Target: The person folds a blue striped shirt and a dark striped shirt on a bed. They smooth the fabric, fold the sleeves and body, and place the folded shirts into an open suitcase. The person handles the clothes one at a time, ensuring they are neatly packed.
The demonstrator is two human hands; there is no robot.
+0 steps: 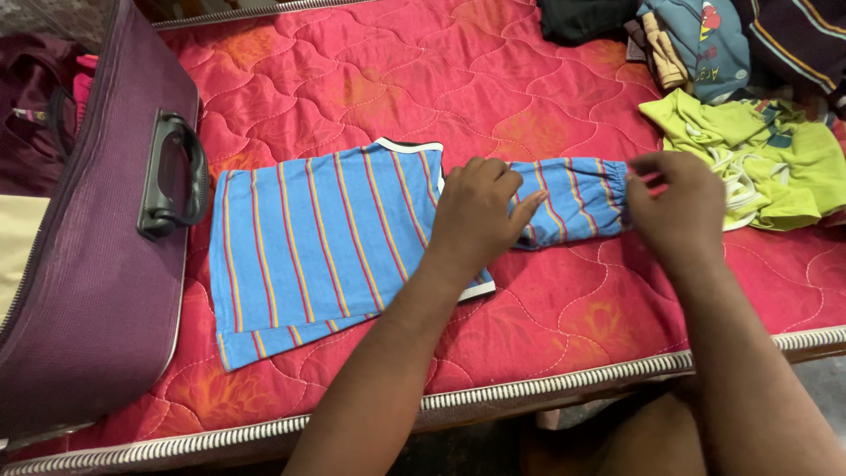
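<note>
Blue shirt (326, 242) with orange and yellow stripes, spread flat near the front edge of the bed (564, 300), body partly folded, one long sleeve (573, 198) stretched out to the right. White neckband showing at the top edge. Soft, thin and light by the look of it: likely to drape and crease at any pull, not slippery on the quilted cover, nothing to break. Best taken by a pinch at an edge or cuff, with a flat palm elsewhere to stop it sliding.

Left hand (476, 216) palm down where the sleeve joins the body, fingers curled and pressing the cloth to the bed, forearm reaching up from the lower middle. Holding nothing closed in the fist, only pinning. Right hand (679, 207) at the gathered cuff, fingers narrowed to a pinch on the sleeve end, wrist bent inward, forearm coming in from the lower right. Sleeve drawn fairly straight between the two hands.

Further out: a purple suitcase (88, 264) standing open at the left, lid upright just beside the shirt's hem, black handle (172, 176) facing the bed. A crumpled green top (758, 154) just beyond the right hand, close to the cuff but apart from it. More folded clothes (696, 40) piled at the far right corner, well apart from the shirt. Red quilted cover with a pale braided border along the front.
</note>
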